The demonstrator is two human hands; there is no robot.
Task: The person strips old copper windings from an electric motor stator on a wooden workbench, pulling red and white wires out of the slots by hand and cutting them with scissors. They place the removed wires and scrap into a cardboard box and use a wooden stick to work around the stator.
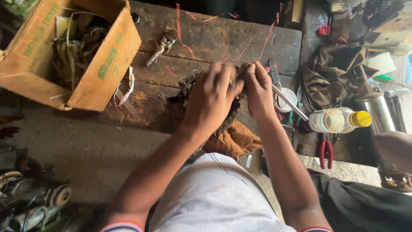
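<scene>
Your left hand [209, 99] and right hand [259, 91] both grip the dark motor part [231, 112] at desk [223, 38] centre, fingers closed on it. A cardboard box [107, 64] sits at 10 o'clock, a bottle [339, 120] at 3 o'clock.

Workshop setting. A worn, stained wooden workbench [223, 41] of dark planks spans the upper field, strewn with thin red wire strands [182, 30]. Below it lies a bare grey concrete floor [86, 150]. An open cardboard box [107, 64] sits at upper left; crumpled cloth [330, 73] lies at right. Lighting is soft and diffuse.
</scene>
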